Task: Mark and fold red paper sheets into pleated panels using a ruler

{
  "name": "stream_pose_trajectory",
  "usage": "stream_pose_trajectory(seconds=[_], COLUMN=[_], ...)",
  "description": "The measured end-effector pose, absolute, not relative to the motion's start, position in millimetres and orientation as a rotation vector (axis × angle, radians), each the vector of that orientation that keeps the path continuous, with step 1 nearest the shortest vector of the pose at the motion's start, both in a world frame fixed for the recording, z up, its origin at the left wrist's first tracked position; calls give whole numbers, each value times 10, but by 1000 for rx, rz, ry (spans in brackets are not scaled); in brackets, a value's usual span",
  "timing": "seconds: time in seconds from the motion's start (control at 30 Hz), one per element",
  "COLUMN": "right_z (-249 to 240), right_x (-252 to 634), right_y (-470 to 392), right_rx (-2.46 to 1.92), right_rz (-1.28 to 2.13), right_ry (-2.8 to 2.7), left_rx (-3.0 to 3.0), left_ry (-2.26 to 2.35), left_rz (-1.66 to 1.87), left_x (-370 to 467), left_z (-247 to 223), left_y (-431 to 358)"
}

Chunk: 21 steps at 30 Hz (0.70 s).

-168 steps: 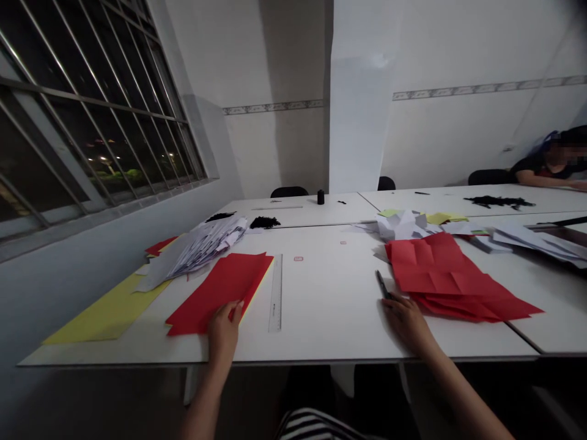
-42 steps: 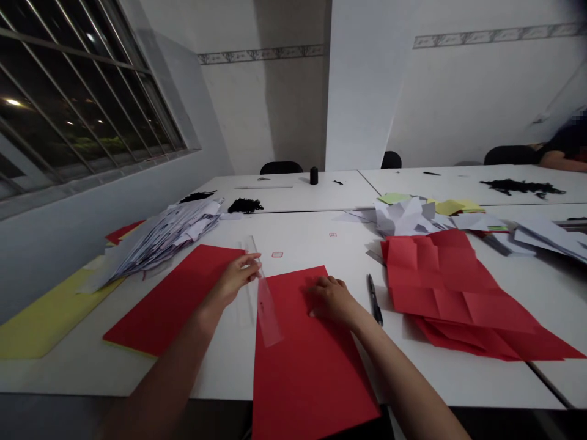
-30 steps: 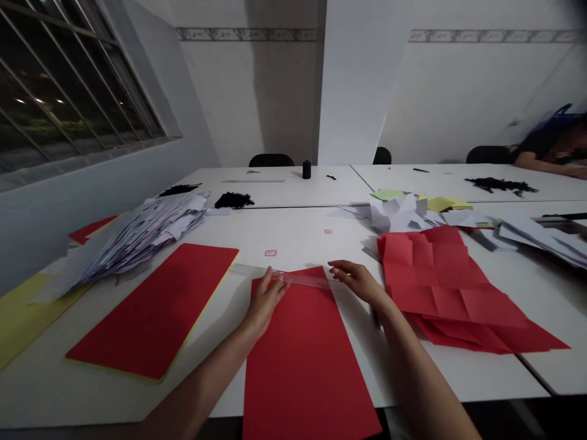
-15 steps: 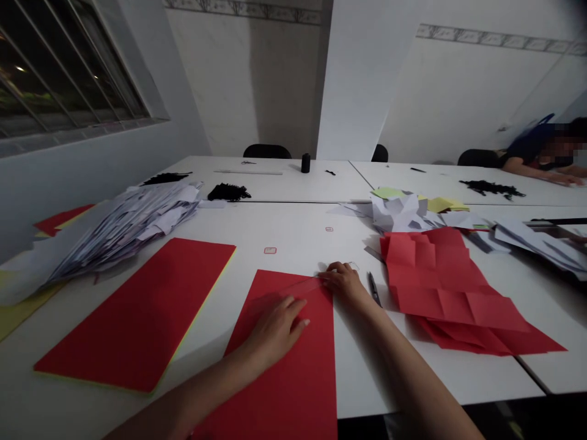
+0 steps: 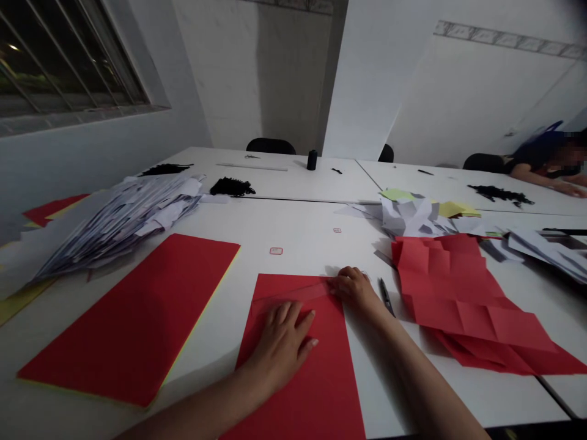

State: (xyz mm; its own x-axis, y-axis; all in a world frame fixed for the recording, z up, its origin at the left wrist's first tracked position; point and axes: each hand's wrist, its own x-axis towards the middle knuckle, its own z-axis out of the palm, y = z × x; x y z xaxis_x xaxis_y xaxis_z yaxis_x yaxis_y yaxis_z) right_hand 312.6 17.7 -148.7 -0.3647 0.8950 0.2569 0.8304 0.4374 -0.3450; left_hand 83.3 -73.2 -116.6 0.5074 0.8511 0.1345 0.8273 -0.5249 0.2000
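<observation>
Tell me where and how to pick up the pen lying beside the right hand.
Pinch the pen across the middle of its barrel, coming from above with a fingertip on each long side. It is slim and lies flat, lengthwise away from the person, and a strip of table separates it from the creased red paper.

Clear ruler (image 5: 300, 293): flat, slanting across red sheet (image 5: 316, 391), one end at fingers of right hand (image 5: 360, 293), length beyond left hand's (image 5: 282, 342) fingertips. Sheet smooth, partly under left fingers.
</observation>
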Motion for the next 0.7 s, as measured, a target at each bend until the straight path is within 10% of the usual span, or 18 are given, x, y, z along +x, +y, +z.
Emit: stream_pose_trajectory(seconds=[0.7], right_z=[-1389], right_x=[3012], right_y=[65], right_rx=[-1560], right_rz=[219], right_ry=[-2249], left_rx=[2632], left_ry=[1571], left_rz=[351], left_x=[786], left_z=[-1279], left_y=[-705])
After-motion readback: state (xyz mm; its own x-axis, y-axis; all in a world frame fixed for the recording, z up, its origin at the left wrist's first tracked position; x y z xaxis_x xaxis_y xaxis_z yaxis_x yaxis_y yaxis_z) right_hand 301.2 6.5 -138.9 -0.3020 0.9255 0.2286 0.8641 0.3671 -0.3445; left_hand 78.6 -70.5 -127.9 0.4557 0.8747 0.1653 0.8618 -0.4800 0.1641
